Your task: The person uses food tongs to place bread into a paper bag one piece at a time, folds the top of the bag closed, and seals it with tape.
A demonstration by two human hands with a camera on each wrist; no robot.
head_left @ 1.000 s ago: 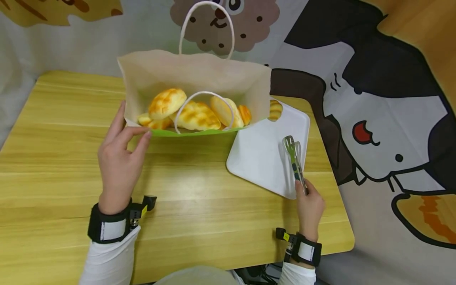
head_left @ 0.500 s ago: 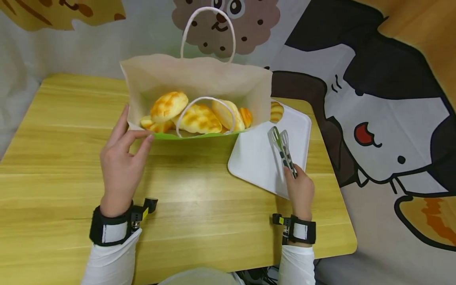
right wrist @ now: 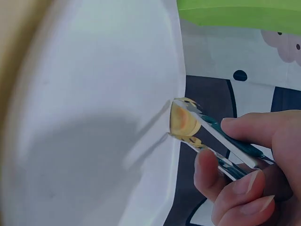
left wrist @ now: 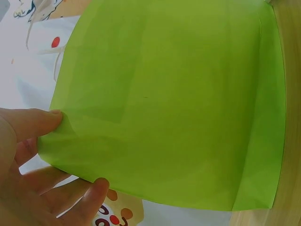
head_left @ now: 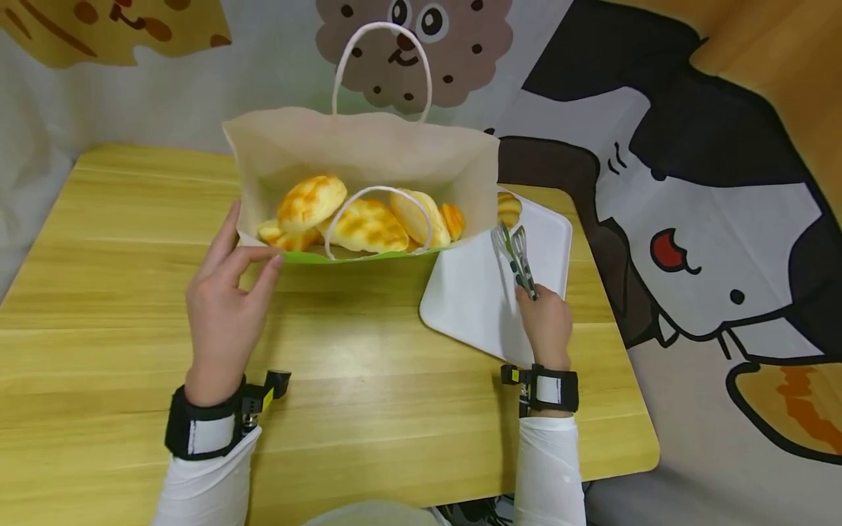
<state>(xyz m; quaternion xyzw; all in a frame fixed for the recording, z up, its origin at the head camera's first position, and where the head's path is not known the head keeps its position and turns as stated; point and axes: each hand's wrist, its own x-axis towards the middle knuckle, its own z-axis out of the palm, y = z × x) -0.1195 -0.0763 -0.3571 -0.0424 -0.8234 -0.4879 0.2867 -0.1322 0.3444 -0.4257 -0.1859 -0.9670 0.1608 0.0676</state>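
Note:
My left hand [head_left: 226,321] pinches the near left corner of a paper bag [head_left: 368,139], thumb on its green outside [left wrist: 164,94]. The bag stands with its mouth open, and several golden bread buns [head_left: 368,225] show inside. In my right hand [head_left: 546,325] are metal tongs [head_left: 516,256] with dark patterned grips, held over a white tray [head_left: 473,292]. At the tray's far end lies a striped bread roll [head_left: 508,209], partly hidden by the bag in the head view. In the right wrist view the tong tips are spread on either side of the roll [right wrist: 182,120]; contact cannot be told.
Two white cord handles [head_left: 381,25] rise from the bag's rims, the near one arching across the buns. Everything stands on a wooden table [head_left: 368,424]. A cloth with cartoon figures [head_left: 710,241] hangs behind and to the right.
My right hand has moved the tongs forward and left over the tray, bringing their tips up to the roll. My left hand keeps its pinch on the bag.

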